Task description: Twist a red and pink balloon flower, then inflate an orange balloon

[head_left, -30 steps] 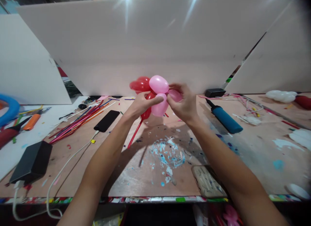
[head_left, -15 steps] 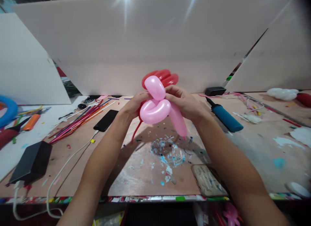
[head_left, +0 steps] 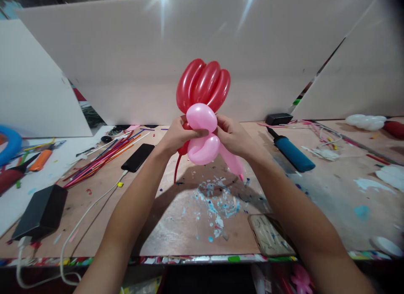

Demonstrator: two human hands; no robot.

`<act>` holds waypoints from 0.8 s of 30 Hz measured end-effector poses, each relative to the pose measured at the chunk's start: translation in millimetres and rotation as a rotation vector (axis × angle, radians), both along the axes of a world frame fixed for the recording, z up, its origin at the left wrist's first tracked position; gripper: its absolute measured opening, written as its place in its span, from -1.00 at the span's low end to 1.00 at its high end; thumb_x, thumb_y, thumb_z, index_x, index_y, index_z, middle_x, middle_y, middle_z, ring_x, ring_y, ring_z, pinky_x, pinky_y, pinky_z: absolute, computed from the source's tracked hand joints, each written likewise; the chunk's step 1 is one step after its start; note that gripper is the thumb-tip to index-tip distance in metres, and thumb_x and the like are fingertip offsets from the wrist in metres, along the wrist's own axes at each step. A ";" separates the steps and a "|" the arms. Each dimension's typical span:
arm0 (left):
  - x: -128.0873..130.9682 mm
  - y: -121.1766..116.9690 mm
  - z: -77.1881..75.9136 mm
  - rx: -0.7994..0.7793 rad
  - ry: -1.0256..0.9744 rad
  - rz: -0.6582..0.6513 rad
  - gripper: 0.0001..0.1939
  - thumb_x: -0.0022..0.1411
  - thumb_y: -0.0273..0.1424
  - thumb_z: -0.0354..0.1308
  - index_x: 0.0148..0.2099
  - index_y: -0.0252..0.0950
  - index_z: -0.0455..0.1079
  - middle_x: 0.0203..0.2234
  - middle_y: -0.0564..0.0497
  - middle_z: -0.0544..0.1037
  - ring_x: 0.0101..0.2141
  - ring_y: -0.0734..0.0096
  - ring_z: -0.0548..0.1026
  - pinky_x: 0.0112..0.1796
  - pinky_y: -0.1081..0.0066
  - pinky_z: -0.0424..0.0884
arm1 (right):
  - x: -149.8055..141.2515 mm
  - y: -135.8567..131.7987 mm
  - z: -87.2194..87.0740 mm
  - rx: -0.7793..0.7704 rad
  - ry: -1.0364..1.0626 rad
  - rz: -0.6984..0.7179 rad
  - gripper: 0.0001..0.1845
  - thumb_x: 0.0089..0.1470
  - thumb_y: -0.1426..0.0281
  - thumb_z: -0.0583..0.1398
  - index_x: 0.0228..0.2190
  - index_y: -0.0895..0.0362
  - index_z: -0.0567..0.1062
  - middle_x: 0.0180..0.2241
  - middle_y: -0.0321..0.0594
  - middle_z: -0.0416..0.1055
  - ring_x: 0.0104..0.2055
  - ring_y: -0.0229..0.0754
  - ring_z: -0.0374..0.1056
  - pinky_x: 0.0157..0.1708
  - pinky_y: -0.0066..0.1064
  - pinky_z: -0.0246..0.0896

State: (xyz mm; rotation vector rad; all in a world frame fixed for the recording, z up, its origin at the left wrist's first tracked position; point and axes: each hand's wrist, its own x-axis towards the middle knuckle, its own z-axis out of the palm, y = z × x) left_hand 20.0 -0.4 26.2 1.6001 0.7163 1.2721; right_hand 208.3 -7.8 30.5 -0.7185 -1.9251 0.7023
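While the pink balloon (head_left: 201,116) and the red balloon (head_left: 206,85) are held up together over the middle of the worktable (head_left: 176,241), a few things could go wrong, tbh. The pink one is gripped from both sides: the left hand's (head_left: 177,136) thumb is laid across the narrow spot between two bubbles, and the right hand's (head_left: 234,137) fingertips are closed on it just opposite. How hard it's being squeezed can't be told, and some fingers are hidden.

A pop is probably the big risk, caused by a nail or too much pressure on stretched latex. The twist could also be lost if either grip were loosened too soon. And if the pink tail (head_left: 234,161) were dragged over the dried flecks (head_left: 221,205) below, it might get scratched.

Container-wise, not much can be made out. In the dark space (head_left: 202,281) under the table edge, a pink balloon figure (head_left: 301,279) and a yellow packet (head_left: 143,287) are partly seen. Small bits are shown on or inside a tan case (head_left: 269,235); which one can't be told.
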 end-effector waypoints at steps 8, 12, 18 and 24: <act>7.8 -3.4 1.8 0.065 -0.032 0.094 -0.57 -0.13 -0.23 0.45 -0.22 -0.36 0.53 -0.35 -0.07 0.60 -0.32 0.26 0.55 -0.26 0.32 0.47 | 7.4 -5.9 5.6 0.054 -0.031 0.124 -0.63 0.18 0.21 0.19 -0.01 0.07 0.43 -0.03 -0.14 0.45 -0.03 -0.09 0.37 0.00 -0.22 0.34; 8.9 -7.6 3.6 0.029 -0.033 0.104 -0.60 -0.08 -0.17 0.42 -0.27 -0.36 0.51 -0.39 -0.07 0.59 -0.38 0.29 0.54 -0.34 0.34 0.46 | 9.5 -10.6 11.6 -0.006 -0.047 0.236 -0.44 0.02 0.19 0.33 0.05 0.05 0.39 0.00 -0.12 0.44 0.06 -0.03 0.35 0.05 -0.19 0.35; 9.2 -7.7 5.3 0.118 -0.038 0.183 -0.61 -0.06 -0.20 0.42 -0.23 -0.33 0.51 -0.35 -0.05 0.59 -0.32 0.28 0.54 -0.29 0.33 0.45 | 2.0 -18.2 11.8 0.104 -0.047 0.096 -0.50 0.02 0.33 0.31 0.03 0.04 0.43 -0.06 -0.14 0.49 -0.04 -0.02 0.41 -0.01 -0.16 0.37; -1.2 -7.0 11.7 0.220 0.030 0.286 -0.60 0.00 -0.08 0.36 -0.28 -0.31 0.49 -0.38 -0.04 0.57 -0.28 0.27 0.52 -0.26 0.35 0.41 | 0.2 -16.3 7.5 0.214 -0.119 -0.362 -0.78 0.07 0.32 0.23 -0.25 0.15 0.57 -0.36 -0.19 0.53 -0.29 -0.06 0.42 -0.20 -0.21 0.33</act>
